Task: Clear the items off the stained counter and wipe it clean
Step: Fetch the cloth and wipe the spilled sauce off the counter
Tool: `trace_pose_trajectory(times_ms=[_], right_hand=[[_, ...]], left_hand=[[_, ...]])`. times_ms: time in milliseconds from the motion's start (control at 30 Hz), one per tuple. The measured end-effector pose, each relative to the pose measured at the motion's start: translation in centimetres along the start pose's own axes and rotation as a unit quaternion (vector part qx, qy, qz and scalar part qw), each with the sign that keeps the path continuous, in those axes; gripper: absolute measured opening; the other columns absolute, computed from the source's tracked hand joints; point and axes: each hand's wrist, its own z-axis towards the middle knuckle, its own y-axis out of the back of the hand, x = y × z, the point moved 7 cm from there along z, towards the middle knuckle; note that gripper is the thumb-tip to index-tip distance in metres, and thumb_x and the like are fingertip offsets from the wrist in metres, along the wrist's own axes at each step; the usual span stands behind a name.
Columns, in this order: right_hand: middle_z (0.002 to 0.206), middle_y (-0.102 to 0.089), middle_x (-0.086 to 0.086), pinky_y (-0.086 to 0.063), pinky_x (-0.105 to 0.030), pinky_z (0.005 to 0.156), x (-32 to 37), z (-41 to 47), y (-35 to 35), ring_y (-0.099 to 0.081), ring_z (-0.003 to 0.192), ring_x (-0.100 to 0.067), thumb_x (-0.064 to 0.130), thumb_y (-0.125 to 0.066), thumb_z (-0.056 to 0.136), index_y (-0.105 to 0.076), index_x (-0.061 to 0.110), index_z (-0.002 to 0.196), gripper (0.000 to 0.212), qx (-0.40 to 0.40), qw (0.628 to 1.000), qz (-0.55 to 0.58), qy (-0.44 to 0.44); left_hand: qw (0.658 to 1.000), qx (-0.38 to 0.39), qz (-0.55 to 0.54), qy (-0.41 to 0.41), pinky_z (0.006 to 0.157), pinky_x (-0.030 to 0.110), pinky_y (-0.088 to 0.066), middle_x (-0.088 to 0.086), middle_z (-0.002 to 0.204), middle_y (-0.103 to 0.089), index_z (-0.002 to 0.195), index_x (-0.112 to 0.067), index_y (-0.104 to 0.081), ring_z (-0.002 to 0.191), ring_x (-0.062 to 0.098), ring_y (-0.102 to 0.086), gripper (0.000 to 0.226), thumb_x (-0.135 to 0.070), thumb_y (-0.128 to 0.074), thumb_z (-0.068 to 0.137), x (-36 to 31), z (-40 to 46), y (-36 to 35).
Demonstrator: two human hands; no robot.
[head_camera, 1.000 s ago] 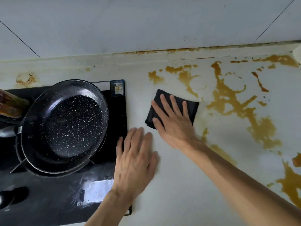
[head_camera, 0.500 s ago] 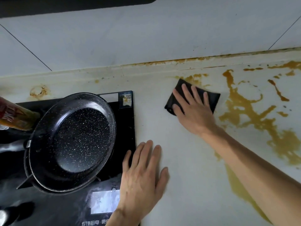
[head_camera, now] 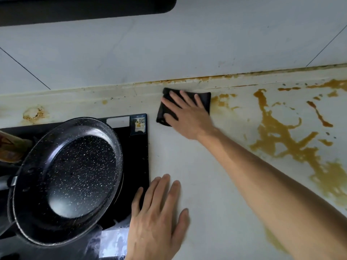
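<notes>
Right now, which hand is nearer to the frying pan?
Left. The left hand lies flat on the counter at the cooktop's edge, just right of the frying pan. The right hand presses the black cloth near the back wall, farther away.

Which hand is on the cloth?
The right hand, pressed flat on the black cloth at the counter's back edge. The left hand holds nothing; it rests flat, straddling the cooktop edge and the bare counter.
</notes>
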Motion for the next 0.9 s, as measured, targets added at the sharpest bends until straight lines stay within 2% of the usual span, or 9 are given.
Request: trace_pose_trajectory(times_ms=[133, 233, 300, 433, 633, 767, 900], right_hand=[[0.174, -0.005, 0.014, -0.001, -0.052, 0.129, -5.2, -2.0, 0.5, -0.002, 0.161, -0.016, 0.061, -0.021, 0.103, -0.014, 0.046, 0.163, 0.062, -0.025, 0.996, -0.006, -0.089], [0.175, 0.002, 0.01, 0.003, -0.052, 0.129, -7.7, -5.1, 0.7, 0.004, 0.161, -0.018, 0.06, -0.016, 0.104, -0.007, 0.043, 0.164, 0.063, -0.023, 0.985, 0.017, -0.169], [0.175, 0.003, 0.008, 0.003, -0.054, 0.129, -6.7, -7.9, 0.4, 0.005, 0.162, -0.02, 0.059, -0.011, 0.104, -0.005, 0.041, 0.165, 0.064, -0.032, 0.984, 0.009, -0.178], [0.175, 0.003, 0.008, 0.003, -0.056, 0.129, -3.6, -11.3, -0.9, 0.006, 0.161, -0.021, 0.059, -0.011, 0.103, -0.005, 0.042, 0.165, 0.065, -0.018, 0.99, -0.003, -0.136], [0.175, 0.001, 0.011, 0.006, -0.052, 0.129, -7.2, -4.6, 1.2, 0.005, 0.161, -0.017, 0.062, -0.018, 0.104, -0.008, 0.044, 0.164, 0.064, -0.016, 0.992, 0.006, -0.122], [0.175, 0.001, 0.011, 0.005, -0.051, 0.129, -12.4, -4.9, 2.1, 0.004, 0.161, -0.017, 0.062, -0.016, 0.103, -0.008, 0.042, 0.165, 0.065, -0.028, 0.982, 0.01, -0.188], [0.175, 0.005, 0.003, 0.006, -0.055, 0.128, -14.5, -7.7, 2.1, 0.009, 0.161, -0.024, 0.059, -0.012, 0.104, -0.003, 0.036, 0.166, 0.067, -0.03, 0.959, 0.021, -0.28]], left_hand=[[1.0, -0.003, -0.005, -0.006, 0.123, 0.045, -0.02, -0.004, 0.163, -0.04, 0.147, -0.029, -0.053, 0.15, 0.019, -0.04, 0.063, -0.059, -0.049, 0.093, -0.1, 0.0, 0.3], [1.0, -0.008, -0.005, -0.007, 0.123, 0.045, -0.018, -0.004, 0.163, -0.039, 0.148, -0.029, -0.052, 0.15, 0.02, -0.04, 0.062, -0.059, -0.052, 0.093, -0.1, 0.0, 0.4], [1.0, -0.011, -0.005, -0.006, 0.123, 0.044, -0.018, -0.004, 0.163, -0.039, 0.147, -0.029, -0.052, 0.15, 0.02, -0.04, 0.063, -0.058, -0.053, 0.092, -0.1, 0.0, 0.4], [1.0, -0.012, -0.003, -0.003, 0.124, 0.045, -0.018, -0.004, 0.163, -0.039, 0.148, -0.029, -0.052, 0.151, 0.019, -0.038, 0.062, -0.058, -0.053, 0.093, 0.0, -0.1, 0.2], [1.0, -0.013, 0.004, -0.001, 0.123, 0.046, -0.021, -0.006, 0.164, -0.038, 0.147, -0.031, -0.053, 0.151, 0.017, -0.038, 0.062, -0.058, -0.054, 0.09, 0.0, -0.1, 0.2], [1.0, -0.012, 0.007, -0.001, 0.122, 0.046, -0.02, -0.007, 0.164, -0.038, 0.146, -0.03, -0.053, 0.15, 0.018, -0.039, 0.063, -0.056, -0.057, 0.089, 0.0, -0.1, 0.3], [1.0, -0.001, 0.011, -0.004, 0.123, 0.044, -0.016, -0.006, 0.164, -0.036, 0.147, -0.029, -0.052, 0.151, 0.018, -0.037, 0.062, -0.06, -0.049, 0.093, 0.0, 0.0, 0.4]])
